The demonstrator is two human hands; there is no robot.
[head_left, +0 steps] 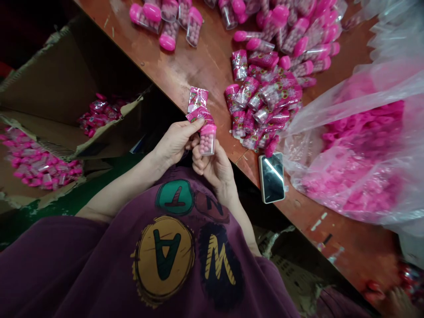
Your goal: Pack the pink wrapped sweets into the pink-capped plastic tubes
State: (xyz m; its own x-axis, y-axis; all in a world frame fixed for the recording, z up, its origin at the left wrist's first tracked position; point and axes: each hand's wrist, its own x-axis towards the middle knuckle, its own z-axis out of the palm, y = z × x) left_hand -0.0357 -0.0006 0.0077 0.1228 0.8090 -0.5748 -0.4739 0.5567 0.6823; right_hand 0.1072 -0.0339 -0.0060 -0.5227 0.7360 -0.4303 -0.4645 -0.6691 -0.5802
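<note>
At the table's (220, 66) edge, your left hand (178, 139) pinches printed wrappers (198, 99) between thumb and fingers; your right hand (215, 165) curls round a bare jar (207, 144). Wrapped jars (270, 97) lie heaped nearby; loose jars (293, 39) beyond look not yet wrapped.

A flat black phone with a pale rim (272, 178) on the reddish-brown desk (213, 62).
It lies near the edge, a white shine across its screen. The green floor (68, 204) is below.

Packing workshop, scuffed worktable (217, 64), heaped pink-capped jars (294, 37), filled cardboard boxes (33, 95)
</note>
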